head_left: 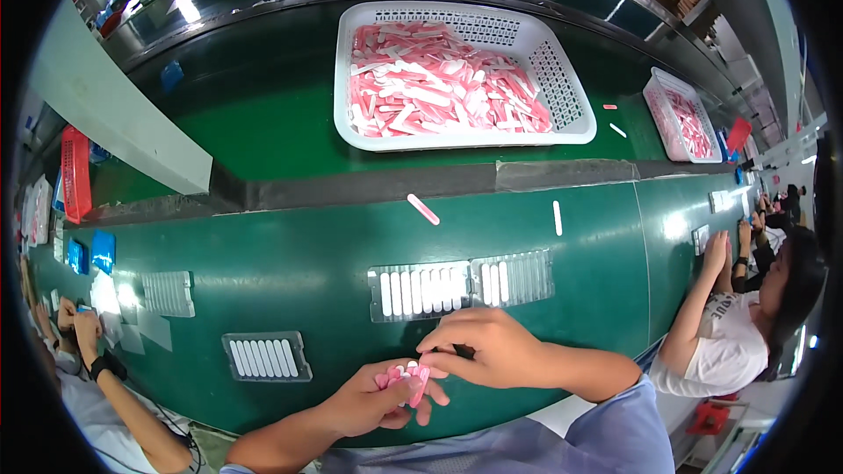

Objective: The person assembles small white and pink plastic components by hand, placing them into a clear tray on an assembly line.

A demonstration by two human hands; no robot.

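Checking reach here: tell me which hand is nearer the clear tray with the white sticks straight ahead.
Right. The right hand lies just below the clear tray, nearly at its edge. The left hand is lower, holding pink sticks.

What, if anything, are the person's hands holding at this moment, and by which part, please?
The left hand holds a small bundle of pink sticks, gripped around their lower ends so the tips fan upward. The right hand pinches at the bundle's top end.

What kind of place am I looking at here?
Probably a factory packing line: a long green conveyor belt, a white basket heaped with pink-and-white sticks, clear slotted trays, and other workers seated alongside.
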